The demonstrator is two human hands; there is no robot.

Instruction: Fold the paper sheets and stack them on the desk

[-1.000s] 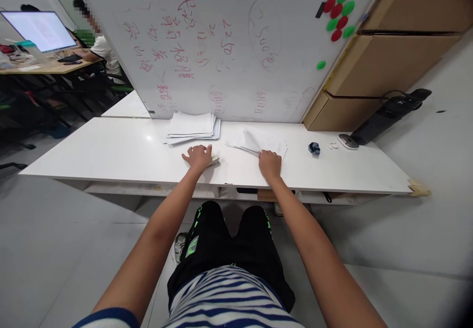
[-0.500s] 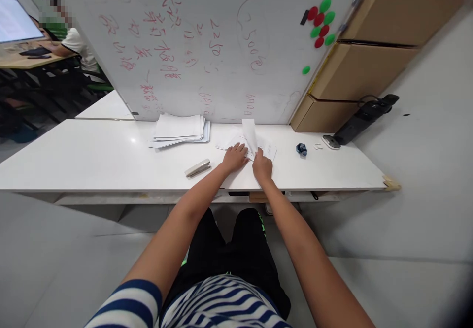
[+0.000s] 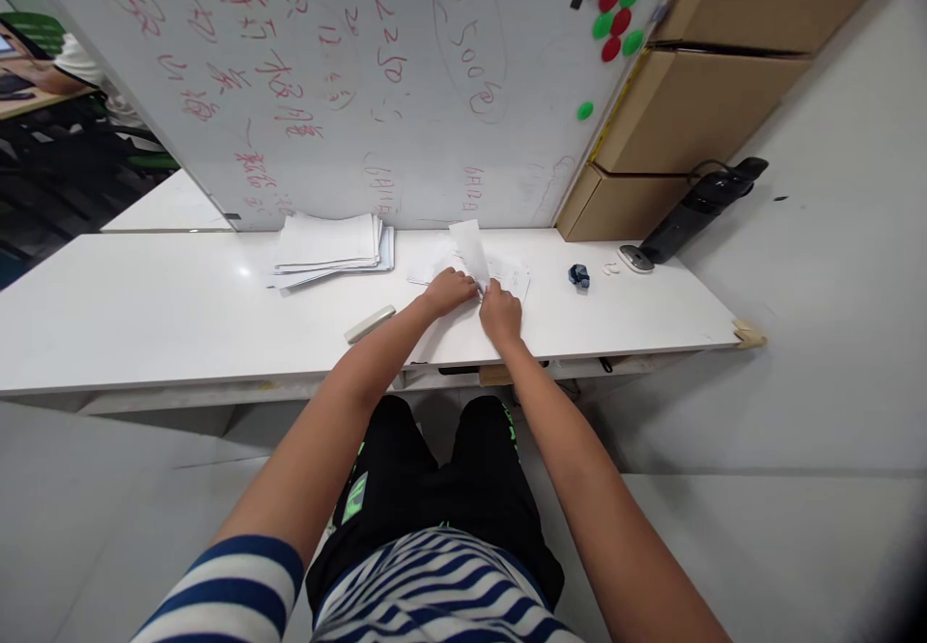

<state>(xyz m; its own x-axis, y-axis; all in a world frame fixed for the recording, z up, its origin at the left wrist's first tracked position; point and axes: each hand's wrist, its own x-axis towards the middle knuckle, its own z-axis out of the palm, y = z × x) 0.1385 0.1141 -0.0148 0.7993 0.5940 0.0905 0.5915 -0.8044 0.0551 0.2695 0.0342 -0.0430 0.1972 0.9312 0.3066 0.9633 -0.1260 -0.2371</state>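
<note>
Left hand (image 3: 447,292): lay on the loose sheets of paper (image 3: 507,276) at the middle of the white table (image 3: 145,305), fingers curled onto the near edge of the sheets; grip closed on paper.
Right hand (image 3: 499,315): just beside the left hand, touching the same sheets, fingers pinched at the base of one sheet that stood raised and tilted above the rest.
Loose sheets: spread flat on the table in front of the whiteboard (image 3: 325,83), right of the paper stack, left of the small dark object.
Paper stack (image 3: 329,247): thicker pile of white sheets, lay against the foot of the whiteboard, apart from both hands, to the left.
Stapler (image 3: 370,323): pale, lay on the table near the left forearm, untouched, between the paper stack and the table's near edge.
Small dark object (image 3: 577,276): sat on the table right of the loose sheets; kind could not be told.
Magnets (image 3: 614,1): red and green, clustered at the whiteboard's upper right corner.
Cardboard boxes (image 3: 695,112): stacked right of the whiteboard.
Black device (image 3: 695,209): leaned at the table's right end, by the boxes
</note>
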